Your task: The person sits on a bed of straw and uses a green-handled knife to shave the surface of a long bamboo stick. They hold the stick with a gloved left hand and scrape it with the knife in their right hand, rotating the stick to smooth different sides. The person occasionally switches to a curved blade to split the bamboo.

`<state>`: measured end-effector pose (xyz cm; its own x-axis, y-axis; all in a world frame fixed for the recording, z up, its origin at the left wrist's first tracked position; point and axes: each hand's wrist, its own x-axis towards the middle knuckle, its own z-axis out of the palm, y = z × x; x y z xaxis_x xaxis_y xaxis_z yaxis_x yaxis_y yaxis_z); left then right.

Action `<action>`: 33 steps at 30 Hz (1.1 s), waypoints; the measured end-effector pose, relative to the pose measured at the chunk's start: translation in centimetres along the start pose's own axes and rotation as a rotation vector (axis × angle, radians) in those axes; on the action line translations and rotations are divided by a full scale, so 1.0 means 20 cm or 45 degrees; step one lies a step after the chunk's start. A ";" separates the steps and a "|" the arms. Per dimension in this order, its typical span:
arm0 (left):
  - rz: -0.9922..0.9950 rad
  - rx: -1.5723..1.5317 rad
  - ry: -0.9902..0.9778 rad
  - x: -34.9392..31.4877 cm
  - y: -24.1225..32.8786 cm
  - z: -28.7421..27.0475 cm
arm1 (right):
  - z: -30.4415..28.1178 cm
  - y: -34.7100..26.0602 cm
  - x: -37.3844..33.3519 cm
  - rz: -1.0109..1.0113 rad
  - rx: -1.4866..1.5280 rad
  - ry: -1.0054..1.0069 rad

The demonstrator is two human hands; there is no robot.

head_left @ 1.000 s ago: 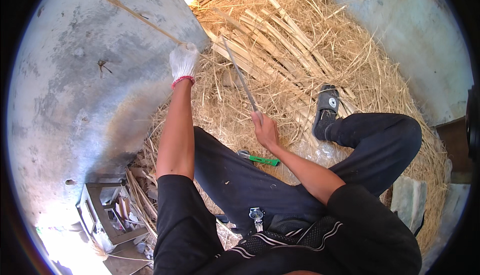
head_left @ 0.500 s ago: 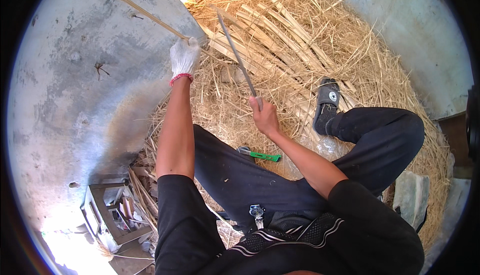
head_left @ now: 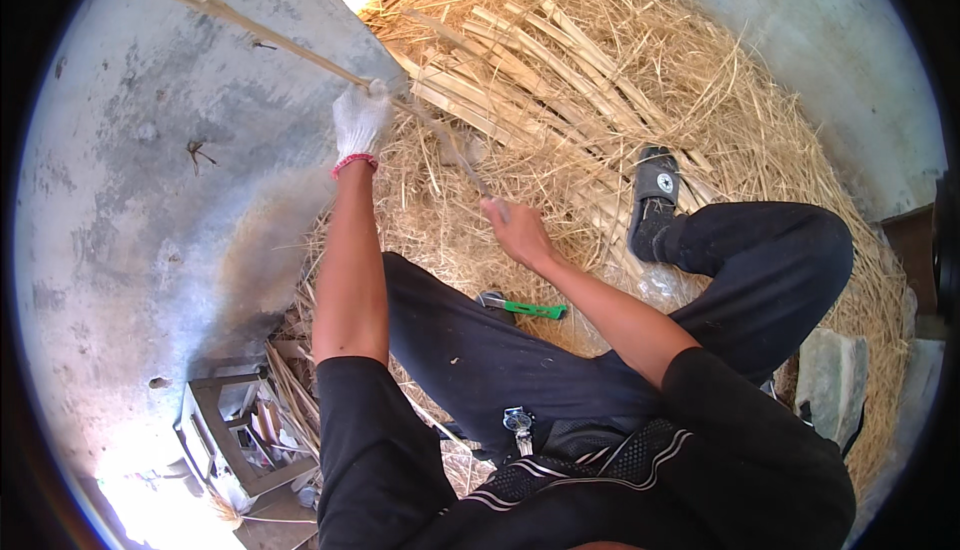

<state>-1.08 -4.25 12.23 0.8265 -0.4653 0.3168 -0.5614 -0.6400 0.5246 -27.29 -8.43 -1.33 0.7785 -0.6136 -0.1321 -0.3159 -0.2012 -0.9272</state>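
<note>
My left hand (head_left: pixel 360 125), in a white knitted glove with a red cuff, is closed around a long, thin bamboo strip (head_left: pixel 270 44). The strip's far part slants up to the left over the grey wall, and a short end pokes out past the glove on the right. My bare right hand (head_left: pixel 520 234) grips the handle of a long, narrow knife (head_left: pixel 460 158). Its blade, smeared by motion, points up and left toward the strip's near end; whether they touch I cannot tell. A green utility knife (head_left: pixel 535 309) lies by my left thigh.
Split bamboo strips (head_left: pixel 560 70) lie in a pile on loose straw (head_left: pixel 740 140) ahead. My foot in a dark slide sandal (head_left: pixel 655 185) rests there. A grey wall (head_left: pixel 130 180) stands at left, a wooden frame with scraps (head_left: pixel 225 440) below it, and a pale block (head_left: pixel 835 380) at right.
The knife has swung left and its blade now lies close to the bamboo strip. My right hand has shifted slightly left; the strip's far end has dipped, and more of it shows.
</note>
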 end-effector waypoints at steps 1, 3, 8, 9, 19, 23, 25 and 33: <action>-0.044 -0.100 -0.044 0.02 -0.06 0.00 | 0.03 0.04 0.01 0.142 -0.188 -0.025; -0.072 -0.153 -0.026 0.06 -0.16 0.00 | 0.01 0.04 0.06 0.312 -0.142 -0.057; -0.148 -0.186 0.072 0.03 -0.29 0.00 | -0.04 -0.11 0.07 0.170 -0.059 -0.102; -0.170 -0.232 0.069 0.03 -0.29 0.01 | -0.02 -0.12 0.05 0.115 -0.021 -0.069; 0.002 0.116 0.038 -0.02 -0.15 -0.04 | 0.03 0.28 0.09 0.408 -0.260 0.022; -0.050 -0.033 0.032 0.01 -0.21 -0.02 | 0.05 0.22 0.05 0.227 -0.253 -0.043; -0.061 -0.011 -0.039 -0.05 -0.15 -0.08 | 0.05 0.19 0.04 0.197 -0.295 -0.062; -0.241 -0.995 0.194 -0.24 -0.26 -0.73 | -0.07 0.46 0.02 0.406 -0.572 -0.119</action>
<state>-1.47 10.24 19.45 0.9325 -0.2678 0.2423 -0.2676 -0.0620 0.9615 -30.59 -11.60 -9.41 0.6447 -0.6314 -0.4309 -0.7279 -0.3348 -0.5984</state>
